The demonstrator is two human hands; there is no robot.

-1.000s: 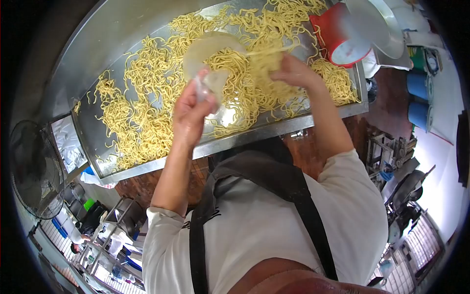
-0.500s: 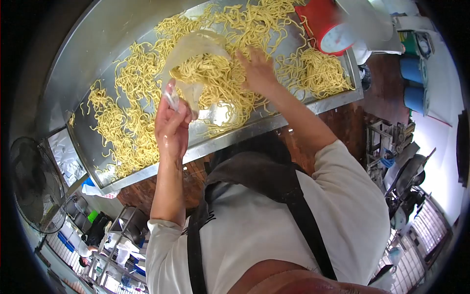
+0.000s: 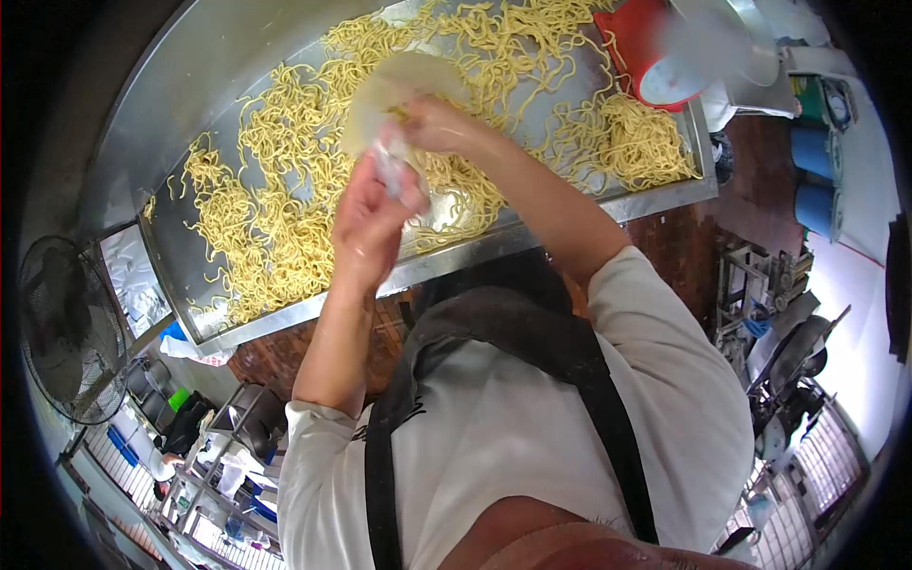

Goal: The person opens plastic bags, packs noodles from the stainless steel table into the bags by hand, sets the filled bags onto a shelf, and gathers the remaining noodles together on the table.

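Thick yellow noodles point(image 3: 275, 252) lie in loose heaps across a wide metal tray point(image 3: 570, 211). Above them my left hand point(image 3: 370, 214) is closed on a thin translucent plastic bag point(image 3: 408, 76), with crumpled white plastic point(image 3: 389, 161) at its fingers. My right hand point(image 3: 437, 123) reaches across to the bag, its fingers curled and partly covered by the film. A little yellow noodle shows at those fingertips; how much is inside the bag is hard to see.
At the tray's far right corner a red container point(image 3: 655, 71) stands beside a noodle heap point(image 3: 646, 142). A fan point(image 3: 74, 328) is off to the left. Blue bins point(image 3: 812, 171) and metal equipment point(image 3: 760, 285) stand to the right.
My right hand has moved left from the noodles to the bag, its spread fingers now curled. My left hand and the bag have shifted slightly right and up.
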